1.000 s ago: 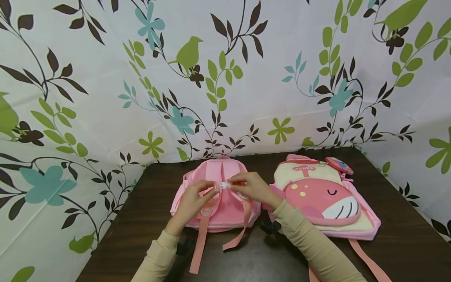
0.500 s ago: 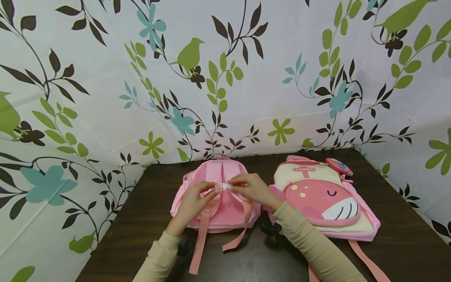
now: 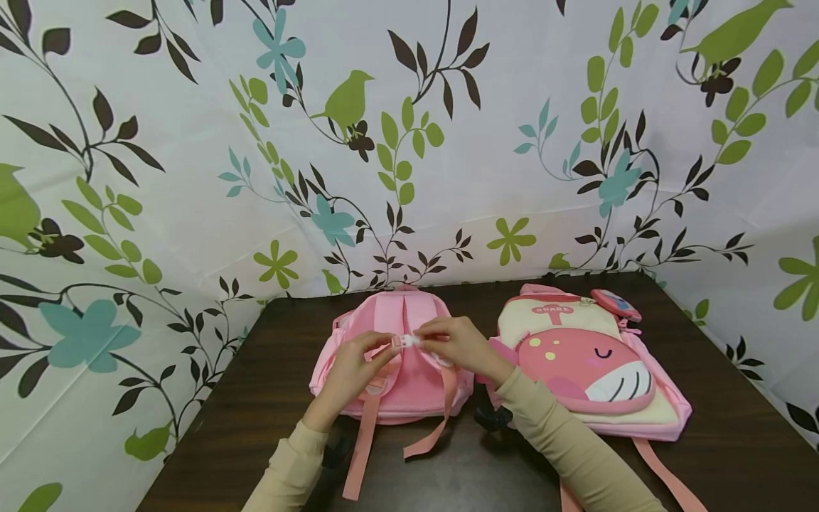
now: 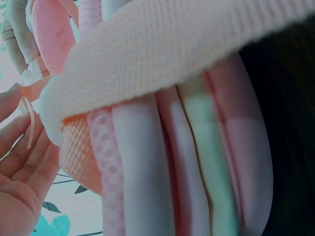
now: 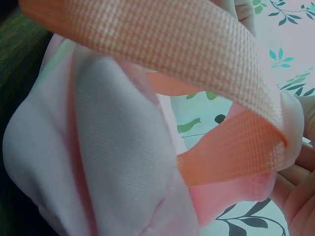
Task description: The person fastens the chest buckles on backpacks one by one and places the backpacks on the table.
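Note:
A pink backpack (image 3: 419,391) lies with its strap side facing me in the head view. In front of it, a small white buckle (image 3: 407,341) spans the gap between my fingertips. My left hand (image 3: 354,366) pinches its left end, where a peach strap shows in the left wrist view. The buckle's right end is pinched by my right hand (image 3: 462,346). Peach webbing (image 4: 147,59) crosses close before the left wrist camera, beside the bag's layered side. Similar webbing (image 5: 172,42) loops across the right wrist view, hiding part of the right hand (image 5: 300,196).
To the right lies a second backpack (image 3: 585,363), cream and pink with a whale pocket and a round charm (image 3: 616,304). Loose peach straps (image 3: 362,448) trail over the dark table (image 3: 237,398). A patterned cloth (image 3: 448,178) hangs behind.
Both hands keep their pinch on the buckle and stay nearly in place. The whole head view has shifted down slightly.

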### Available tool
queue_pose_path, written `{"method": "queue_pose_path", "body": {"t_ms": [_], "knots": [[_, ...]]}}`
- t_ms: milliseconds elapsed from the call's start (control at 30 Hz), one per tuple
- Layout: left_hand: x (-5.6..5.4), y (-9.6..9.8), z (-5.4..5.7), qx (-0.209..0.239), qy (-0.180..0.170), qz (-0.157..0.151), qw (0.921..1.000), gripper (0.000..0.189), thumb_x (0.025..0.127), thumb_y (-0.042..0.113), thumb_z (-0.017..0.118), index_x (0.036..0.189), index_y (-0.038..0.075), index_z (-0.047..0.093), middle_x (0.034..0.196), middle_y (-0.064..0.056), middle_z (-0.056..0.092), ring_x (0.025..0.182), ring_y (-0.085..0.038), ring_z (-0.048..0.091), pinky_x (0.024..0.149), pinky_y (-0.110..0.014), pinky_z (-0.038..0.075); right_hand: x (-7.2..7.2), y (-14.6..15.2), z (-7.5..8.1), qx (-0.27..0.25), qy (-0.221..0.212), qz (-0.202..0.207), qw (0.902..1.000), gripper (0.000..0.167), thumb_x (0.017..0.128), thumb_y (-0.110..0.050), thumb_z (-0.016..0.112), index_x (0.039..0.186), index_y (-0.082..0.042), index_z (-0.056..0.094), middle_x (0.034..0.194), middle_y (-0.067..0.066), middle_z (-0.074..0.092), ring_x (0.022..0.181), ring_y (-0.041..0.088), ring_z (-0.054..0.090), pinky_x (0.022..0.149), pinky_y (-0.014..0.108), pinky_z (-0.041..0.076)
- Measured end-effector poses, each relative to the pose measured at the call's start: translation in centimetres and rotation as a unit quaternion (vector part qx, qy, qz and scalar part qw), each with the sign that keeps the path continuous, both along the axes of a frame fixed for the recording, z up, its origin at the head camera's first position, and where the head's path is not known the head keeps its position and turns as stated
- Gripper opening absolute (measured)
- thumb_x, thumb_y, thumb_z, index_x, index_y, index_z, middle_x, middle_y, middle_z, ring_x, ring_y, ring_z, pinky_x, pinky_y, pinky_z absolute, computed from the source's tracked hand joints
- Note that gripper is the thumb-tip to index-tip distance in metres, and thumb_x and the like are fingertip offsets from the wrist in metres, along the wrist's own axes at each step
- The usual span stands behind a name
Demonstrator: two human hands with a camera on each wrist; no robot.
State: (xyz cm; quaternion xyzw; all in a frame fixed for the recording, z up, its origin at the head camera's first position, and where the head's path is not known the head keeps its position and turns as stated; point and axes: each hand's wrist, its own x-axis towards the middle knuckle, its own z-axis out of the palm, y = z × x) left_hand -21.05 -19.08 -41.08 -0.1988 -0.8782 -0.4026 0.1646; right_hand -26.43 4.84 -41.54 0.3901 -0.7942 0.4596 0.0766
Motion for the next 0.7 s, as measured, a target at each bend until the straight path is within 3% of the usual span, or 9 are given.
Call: {"method": "queue_pose_path", "body": {"t_ms": [467,700], "knots": [[-0.08,0.18,-0.14,0.003,0.008,-0.002,1.0,0.022,0.089,0.023,0.079,0.109,0.015,0.078,0.108,0.002,0.073,0.105,-0.019,0.069,0.09,-0.044,0.056,-0.14,0.1,0.1,-0.002,0.002,0.01,0.9999,0.022,0.092,-0.014,0.076,0.112,-0.005,0.077,0.111,0.004,0.074,0.094,0.013,0.066,0.08,0.026,0.056],[-0.01,0.38,-0.14,0.01,-0.005,0.0,0.9999,0.022,0.089,0.023,0.079,0.109,0.015,0.078,0.108,0.004,0.073,0.106,-0.018,0.068,0.09,-0.045,0.056,-0.17,0.08,0.15,-0.002,0.009,0.014,0.9999,0.022,0.091,-0.012,0.076,0.112,-0.004,0.077,0.111,0.005,0.074,0.094,0.014,0.067,0.081,0.027,0.056]]}}
